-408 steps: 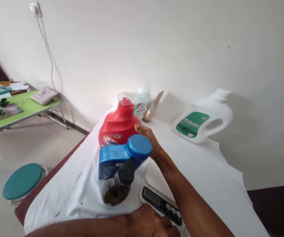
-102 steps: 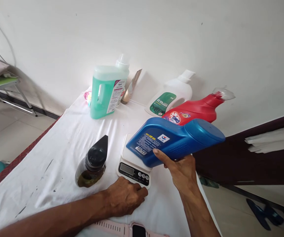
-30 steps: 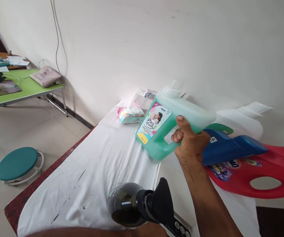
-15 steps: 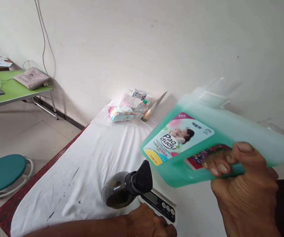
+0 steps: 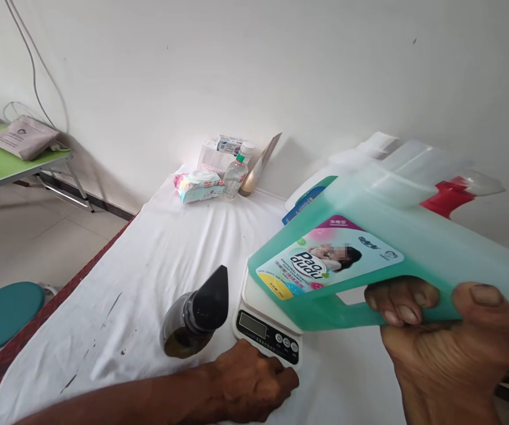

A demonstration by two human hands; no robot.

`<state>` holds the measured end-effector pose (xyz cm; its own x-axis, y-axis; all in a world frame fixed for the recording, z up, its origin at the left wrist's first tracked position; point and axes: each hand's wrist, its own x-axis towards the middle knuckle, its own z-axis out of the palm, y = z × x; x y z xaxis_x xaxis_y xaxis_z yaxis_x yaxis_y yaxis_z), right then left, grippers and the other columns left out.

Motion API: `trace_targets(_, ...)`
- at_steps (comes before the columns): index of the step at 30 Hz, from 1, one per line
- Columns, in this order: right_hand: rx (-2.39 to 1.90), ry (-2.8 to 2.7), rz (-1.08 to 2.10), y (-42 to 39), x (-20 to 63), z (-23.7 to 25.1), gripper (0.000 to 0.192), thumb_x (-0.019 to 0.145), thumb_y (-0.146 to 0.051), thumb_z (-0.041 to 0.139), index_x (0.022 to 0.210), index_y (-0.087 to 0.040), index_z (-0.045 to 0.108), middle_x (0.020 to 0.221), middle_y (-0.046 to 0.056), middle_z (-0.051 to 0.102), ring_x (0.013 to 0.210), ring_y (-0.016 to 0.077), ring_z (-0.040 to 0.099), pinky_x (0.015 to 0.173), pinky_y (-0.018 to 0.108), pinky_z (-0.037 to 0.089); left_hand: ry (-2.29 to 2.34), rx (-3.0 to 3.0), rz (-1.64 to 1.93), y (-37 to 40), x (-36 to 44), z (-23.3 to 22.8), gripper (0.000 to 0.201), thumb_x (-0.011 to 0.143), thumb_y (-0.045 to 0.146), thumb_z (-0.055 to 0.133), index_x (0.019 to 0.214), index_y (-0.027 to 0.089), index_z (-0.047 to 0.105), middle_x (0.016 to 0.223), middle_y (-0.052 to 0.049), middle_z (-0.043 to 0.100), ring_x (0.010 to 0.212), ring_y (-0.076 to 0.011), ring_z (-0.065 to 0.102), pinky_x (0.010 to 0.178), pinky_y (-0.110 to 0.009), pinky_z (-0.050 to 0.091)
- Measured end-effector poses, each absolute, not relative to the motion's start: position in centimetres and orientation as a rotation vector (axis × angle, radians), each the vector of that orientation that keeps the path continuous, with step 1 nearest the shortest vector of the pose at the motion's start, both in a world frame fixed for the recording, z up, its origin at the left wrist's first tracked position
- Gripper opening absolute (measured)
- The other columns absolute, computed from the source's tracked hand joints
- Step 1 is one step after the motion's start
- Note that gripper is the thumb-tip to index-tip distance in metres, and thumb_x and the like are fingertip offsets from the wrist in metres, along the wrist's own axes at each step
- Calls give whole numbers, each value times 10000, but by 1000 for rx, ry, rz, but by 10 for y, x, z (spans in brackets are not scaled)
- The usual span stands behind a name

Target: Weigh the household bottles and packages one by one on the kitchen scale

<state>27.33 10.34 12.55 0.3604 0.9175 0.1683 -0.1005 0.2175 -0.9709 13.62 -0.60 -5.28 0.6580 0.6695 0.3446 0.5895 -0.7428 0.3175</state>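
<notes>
Head view, from the left: a teal stool (image 5: pixel 6 316) stands on the floor past the dark red rim of the table (image 5: pixel 59 304), which the white cloth (image 5: pixel 148 260) leaves uncovered. At the back, near the wall, a pack of wipes (image 5: pixel 199 188), a clear bottle (image 5: pixel 235 177) and a leaning tube (image 5: pixel 260 166) stand close together, probably tucked there to be out of the arms' way. Nearer, a dark bottle (image 5: pixel 187 321) with a black cap stands just left of the scale (image 5: pixel 265 335). The left hand (image 5: pixel 254 381) rests knuckles-up at the scale's front edge with bent fingers, perhaps to steady it; its palm is hidden, so I cannot tell how tightly it is closed or whether it holds anything. To the right, the green jug (image 5: pixel 325 265) is tilted, its low end over the scale's plate; contact there cannot be made out. The right hand (image 5: pixel 453 354) is wrapped firmly round its handle, fingers through the hole, likely the surest way to bear it one-handed. Behind it show a white bottle (image 5: pixel 380 144) and a red bottle (image 5: pixel 449 199), limiting room rearward; leftward, cloth separates the jug from the wipes, but the dark bottle sits near.
</notes>
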Motion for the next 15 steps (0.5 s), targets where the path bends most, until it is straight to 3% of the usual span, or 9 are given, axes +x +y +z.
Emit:
trace_targets(7, -1006, -1095, 907, 105, 278, 121, 412, 535, -486, 729, 401, -236, 431, 408, -46, 328, 340, 99, 319, 355, 291, 316, 1061, 2684, 670, -7, 136, -51, 83, 991, 203, 569, 928, 200, 514, 795, 11, 664, 626, -154, 588, 489, -356, 223)
trace_targets(11, -952, -1210, 836, 102, 287, 111, 400, 626, -584, 766, 552, -229, 597, 527, -12, 463, 473, 172, 480, 448, 353, 449, 1065, 2685, 669, -8, 137, -53, 76, 995, 210, 568, 946, 203, 511, 814, 11, 670, 656, -155, 610, 492, -357, 229)
trace_targets(15, -947, -1279, 761, 100, 293, 102, 385, 642, -572, 780, 619, -230, 604, 676, 40, 579, 677, 268, 623, 594, 442, 536, 1074, 2686, 652, -7, 137, -52, 80, 998, 220, 579, 949, 201, 519, 815, 6, 673, 667, -154, 616, 503, -349, 254)
